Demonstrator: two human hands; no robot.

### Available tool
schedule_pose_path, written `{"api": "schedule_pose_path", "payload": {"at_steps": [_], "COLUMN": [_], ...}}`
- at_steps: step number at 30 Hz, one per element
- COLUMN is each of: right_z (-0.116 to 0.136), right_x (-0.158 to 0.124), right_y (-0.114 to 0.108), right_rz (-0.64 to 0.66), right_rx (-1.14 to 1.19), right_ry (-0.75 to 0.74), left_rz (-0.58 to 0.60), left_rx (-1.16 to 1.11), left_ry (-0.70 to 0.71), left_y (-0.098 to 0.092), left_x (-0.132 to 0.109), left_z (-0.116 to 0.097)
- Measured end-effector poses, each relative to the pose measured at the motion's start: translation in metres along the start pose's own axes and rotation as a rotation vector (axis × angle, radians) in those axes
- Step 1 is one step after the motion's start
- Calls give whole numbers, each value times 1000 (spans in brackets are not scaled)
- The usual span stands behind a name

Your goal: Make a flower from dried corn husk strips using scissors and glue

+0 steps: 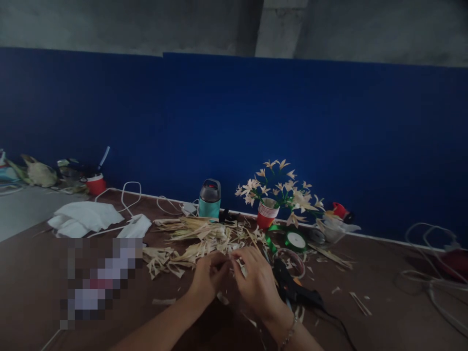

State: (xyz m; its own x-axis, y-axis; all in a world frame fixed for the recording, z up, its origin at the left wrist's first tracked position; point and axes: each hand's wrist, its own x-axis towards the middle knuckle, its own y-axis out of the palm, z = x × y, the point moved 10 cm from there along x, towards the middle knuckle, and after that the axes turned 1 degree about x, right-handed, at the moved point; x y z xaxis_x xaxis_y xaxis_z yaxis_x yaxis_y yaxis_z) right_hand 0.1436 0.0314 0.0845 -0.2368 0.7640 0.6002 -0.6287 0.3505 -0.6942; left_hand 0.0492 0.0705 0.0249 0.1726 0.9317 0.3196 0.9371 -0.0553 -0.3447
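Note:
My left hand [209,277] and my right hand [258,279] meet above the brown table [190,326], fingertips close together. Both have their fingers bent into a pinch; whatever sits between them is too small and hidden to make out. Just beyond lies a heap of dried corn husks [195,230], with torn strips spreading toward my left hand. A black glue gun [295,288] rests beside my right hand, its cord trailing to the front. Behind that hand are a green ribbon spool [295,241] and a roll of tape [298,263].
Stacked red cups [268,213] hold pale husk flowers [288,187] at the back. A teal bottle [209,207] stands left of them. White cloth [84,218] lies left, another red cup [96,185] behind it. Loose cables [431,287] curl at the right. A blue partition [234,117] bounds the table.

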Motion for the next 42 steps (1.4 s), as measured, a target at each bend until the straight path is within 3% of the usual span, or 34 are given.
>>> {"api": "schedule_pose_path", "payload": {"at_steps": [4, 8, 14, 19, 31, 36, 39, 42], "right_z": [2, -25, -47, -48, -37, -38, -45, -50], "right_x": [3, 5, -9, -23, -14, -15, -14, -13], "right_y": [-15, -21, 38, 52, 41, 38, 33, 28], "right_rz": [-74, -97, 288, 306, 286, 397, 447, 410], "right_rx": [120, 218, 673, 920, 891, 864, 814, 807], "right_ry": [16, 272, 664, 885, 774, 727, 735, 786], "left_rz": [-59, -146, -137, -164, -169, -185, -203, -223], "left_rx": [-4, 38, 42, 46, 13, 76, 94, 98], "left_ry": [38, 126, 214, 261, 289, 311, 355, 412], "left_y": [-6, -14, -14, -16, -19, -21, -22, -22], "left_x": [1, 0, -4, -6, -9, -8, -9, -12], "left_z": [-3, -8, -15, -19, -29, -28, -29, -34]}}
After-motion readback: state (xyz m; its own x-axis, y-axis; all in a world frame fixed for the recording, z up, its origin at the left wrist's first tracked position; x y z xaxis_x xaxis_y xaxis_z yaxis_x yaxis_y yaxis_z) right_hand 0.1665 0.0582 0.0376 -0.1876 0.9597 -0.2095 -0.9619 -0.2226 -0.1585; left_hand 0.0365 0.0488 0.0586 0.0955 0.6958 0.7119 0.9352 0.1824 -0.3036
